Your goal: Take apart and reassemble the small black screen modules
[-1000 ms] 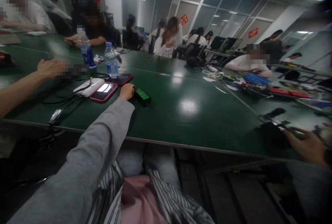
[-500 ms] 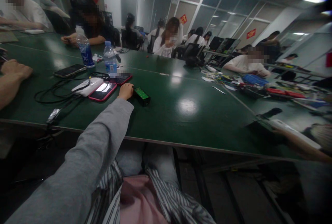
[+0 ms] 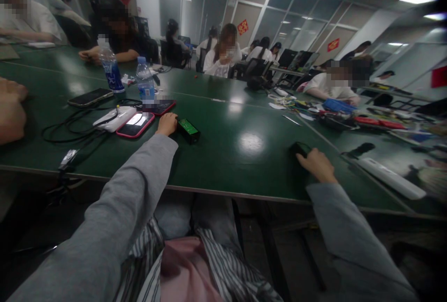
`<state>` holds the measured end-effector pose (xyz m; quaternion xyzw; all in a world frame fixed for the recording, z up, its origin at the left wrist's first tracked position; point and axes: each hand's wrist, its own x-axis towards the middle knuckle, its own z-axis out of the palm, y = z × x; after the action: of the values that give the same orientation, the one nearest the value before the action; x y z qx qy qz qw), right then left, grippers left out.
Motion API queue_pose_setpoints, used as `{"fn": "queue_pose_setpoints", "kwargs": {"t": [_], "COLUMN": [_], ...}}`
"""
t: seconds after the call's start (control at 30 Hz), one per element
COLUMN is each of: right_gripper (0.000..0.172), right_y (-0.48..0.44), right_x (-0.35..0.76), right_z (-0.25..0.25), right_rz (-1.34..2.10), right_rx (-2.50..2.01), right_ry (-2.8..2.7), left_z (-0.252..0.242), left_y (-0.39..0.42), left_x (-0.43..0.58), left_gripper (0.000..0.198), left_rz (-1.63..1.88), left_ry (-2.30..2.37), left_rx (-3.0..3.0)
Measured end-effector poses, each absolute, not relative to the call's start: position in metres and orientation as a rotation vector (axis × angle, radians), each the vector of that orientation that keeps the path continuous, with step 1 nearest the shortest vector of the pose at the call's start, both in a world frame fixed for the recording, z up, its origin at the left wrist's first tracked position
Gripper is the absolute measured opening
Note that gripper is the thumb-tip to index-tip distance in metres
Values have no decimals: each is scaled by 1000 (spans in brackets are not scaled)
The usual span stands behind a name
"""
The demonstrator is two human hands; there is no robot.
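Observation:
My left hand [image 3: 166, 124], in a grey sleeve, reaches far over the green table [image 3: 223, 162]. Its fingers are curled against the near end of a small black box with a green top [image 3: 189, 130]. Just left of that hand lies a phone in a red case [image 3: 135, 125], and a second red-cased phone [image 3: 161, 106] lies behind it. My right hand [image 3: 316, 164] rests on the table to the right, fingers curled over a small dark rounded object [image 3: 298, 148] that I cannot name.
A white power bank [image 3: 115, 118] with black cables, a dark phone [image 3: 90, 97] and two water bottles [image 3: 111, 66] stand at the left. Another person's hand [image 3: 10, 108] lies at the left edge. A white bar [image 3: 391, 178] and clutter sit right. Several people sit around.
My right hand has come into view and settled on the dark object. The other person's arm at the left has drawn back. My left hand has stayed put.

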<state>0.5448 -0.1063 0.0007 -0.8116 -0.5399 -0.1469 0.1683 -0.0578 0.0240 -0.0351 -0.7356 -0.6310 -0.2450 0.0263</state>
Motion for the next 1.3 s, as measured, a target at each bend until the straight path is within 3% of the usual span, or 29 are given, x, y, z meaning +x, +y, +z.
{"fn": "queue_pose_setpoints", "kwargs": {"t": [0.2,0.4,0.53,0.8,1.3], "right_gripper": [64,52,64,108,90], "right_y": [-46,-27,-44,-67,-48], "right_x": [318,193,173,160,165], "right_z": [1,-8,-15,-21,-27], "right_rz": [-198,56,118,54,141], "right_rx": [-2016,-1505,-1327,-1320,-1305], "right_ry": [-1927,-2071,-2004,-2082,-1966], "left_z": [-35,-32,-30,-30,-38], "left_y": [25,23,21,21,30], "left_x": [-59,-57,-56,-56,-58], "left_gripper": [40,41,41,39,41], "left_rz": [-734,-700,-685,-733,-822], "left_ry": [-1936,-1958,-1956,-1973,-1948], "left_rx": [-2298,-2311,-2313,-2308,-2288]}}
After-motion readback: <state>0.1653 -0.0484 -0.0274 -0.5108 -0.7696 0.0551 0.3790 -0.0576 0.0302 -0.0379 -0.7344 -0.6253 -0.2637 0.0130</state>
